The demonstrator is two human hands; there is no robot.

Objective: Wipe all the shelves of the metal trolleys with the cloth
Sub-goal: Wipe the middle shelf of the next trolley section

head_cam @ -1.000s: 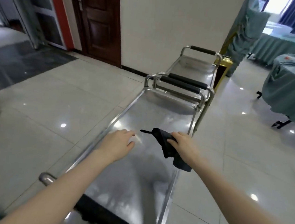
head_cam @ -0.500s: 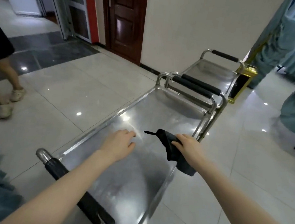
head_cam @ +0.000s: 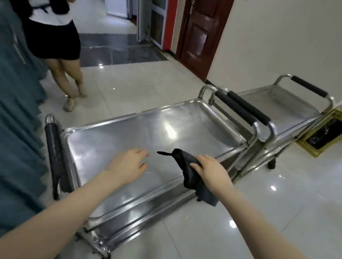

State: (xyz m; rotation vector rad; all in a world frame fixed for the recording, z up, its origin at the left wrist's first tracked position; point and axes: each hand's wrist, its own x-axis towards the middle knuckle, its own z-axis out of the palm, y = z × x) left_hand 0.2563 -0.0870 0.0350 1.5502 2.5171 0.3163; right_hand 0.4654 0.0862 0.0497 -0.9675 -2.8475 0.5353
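A shiny metal trolley [head_cam: 107, 140] with black padded handles stands in front of me, its top shelf bare and reflective. A second metal trolley [head_cam: 280, 103] is parked behind it at the right, handle to handle. My right hand [head_cam: 211, 171] grips a dark grey cloth [head_cam: 191, 174] over the near trolley's right rim, and part of the cloth hangs below the hand. My left hand [head_cam: 128, 165] hovers over the middle of the top shelf with relaxed fingers, holding nothing. The lower shelves are mostly hidden.
A person in dark shorts [head_cam: 54, 36] stands on the tiled floor at the upper left. Teal cloth [head_cam: 6, 115] fills the left edge. A brown door [head_cam: 201, 28] is in the far wall. A gold-framed stand [head_cam: 331, 133] sits beside the second trolley.
The view has swung left, so the trolleys now lie diagonally and the standing person has come into view. Both hands keep about the same places over the shelf.
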